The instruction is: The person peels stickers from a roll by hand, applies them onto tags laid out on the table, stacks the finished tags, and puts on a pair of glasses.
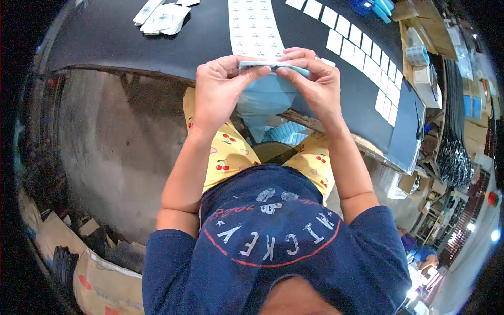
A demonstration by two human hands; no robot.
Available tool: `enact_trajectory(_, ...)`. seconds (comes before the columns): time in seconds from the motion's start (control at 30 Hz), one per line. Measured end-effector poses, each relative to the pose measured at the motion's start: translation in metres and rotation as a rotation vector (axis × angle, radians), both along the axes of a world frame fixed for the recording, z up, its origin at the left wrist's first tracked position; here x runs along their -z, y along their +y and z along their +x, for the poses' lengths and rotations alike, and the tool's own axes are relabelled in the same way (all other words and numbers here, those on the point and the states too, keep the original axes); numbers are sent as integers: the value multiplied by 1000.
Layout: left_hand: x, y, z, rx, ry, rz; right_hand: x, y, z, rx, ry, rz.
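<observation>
My left hand (218, 92) and my right hand (317, 84) pinch opposite ends of a thin pale-blue flat piece (255, 64), tilted nearly edge-on to me, so its face is hidden. Thumbs press on the near side, and fingers lie behind it. A sheet of printed labels (254, 26) runs across the dark table just beyond my hands. Below my fingers hangs translucent light-blue plastic (266, 100), reaching down between my knees; whether it joins the held piece I cannot tell.
White cards (354, 55) lie in rows along the right of the black table (205, 50). A loose pile of cards (164, 18) sits at the back left. Blue rolls (380, 9) stand at the back right. Sacks (105, 278) are on the floor; another person (424, 257) is at far right.
</observation>
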State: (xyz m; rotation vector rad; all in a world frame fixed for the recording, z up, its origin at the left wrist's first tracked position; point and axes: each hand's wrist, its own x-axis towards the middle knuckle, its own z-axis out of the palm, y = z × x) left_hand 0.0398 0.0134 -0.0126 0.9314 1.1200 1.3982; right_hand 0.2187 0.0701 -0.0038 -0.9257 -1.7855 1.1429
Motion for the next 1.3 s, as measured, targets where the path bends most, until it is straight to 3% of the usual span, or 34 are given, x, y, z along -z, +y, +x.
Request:
enact_trajectory(0.1, -10, 2, 5, 19, 61, 34, -27, -3, 6, -9, -86, 12)
enact_trajectory(0.17, -14, 2, 9, 7, 116, 45, -40, -4, 10, -5, -228, 249)
enact_trajectory(0.3, -26, 0, 19, 6, 288, 111, -54, -5, 13, -48, -360, 430)
enact_trajectory(0.77, -44, -4, 25, -46, 610, 122, -53, -12, 19, 38, -330, 536)
enact_trajectory(0.97, -33, 1, 17, 166, 351, 58, -46, -9, 26, -5, -294, 416)
enact_trajectory(1.03, -42, 1, 16, 320, 46, 38, -44, -6, 23, -32, -281, 572)
enact_trajectory(1.17, -39, 6, 12, 354, 151, -32, -32, 4, 24, -6, -295, 809)
enact_trajectory(1.3, -37, 6, 7, 371, 91, -51, -28, 0, 22, 41, -305, 928)
